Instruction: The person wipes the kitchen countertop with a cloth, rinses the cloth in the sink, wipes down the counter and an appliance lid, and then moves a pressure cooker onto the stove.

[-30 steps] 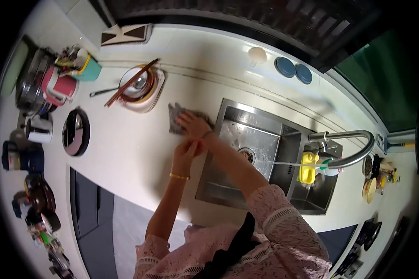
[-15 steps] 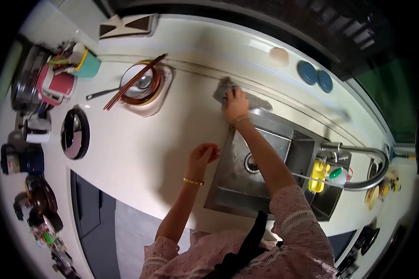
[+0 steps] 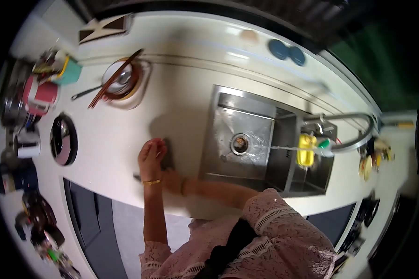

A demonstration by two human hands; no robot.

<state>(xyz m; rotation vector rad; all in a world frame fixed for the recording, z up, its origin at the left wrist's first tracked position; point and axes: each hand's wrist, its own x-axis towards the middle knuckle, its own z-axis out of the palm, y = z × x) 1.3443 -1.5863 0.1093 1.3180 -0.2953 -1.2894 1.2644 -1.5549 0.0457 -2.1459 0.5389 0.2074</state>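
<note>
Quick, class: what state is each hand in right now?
Left hand: loosely closed, nothing visible in it.
Right hand: at the grey cloth, blurred and partly hidden; open or closed cannot be told.

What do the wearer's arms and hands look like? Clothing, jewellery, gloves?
No gloves. Left hand: yellow-gold bracelet at the wrist. Right hand: blurred, with what looks like a thin dark band at the wrist. Sleeves: short, pale pink lace, with ladder-like openwork bands.

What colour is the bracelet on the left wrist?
The bracelet is yellow-gold, showing best in the head view.
</note>
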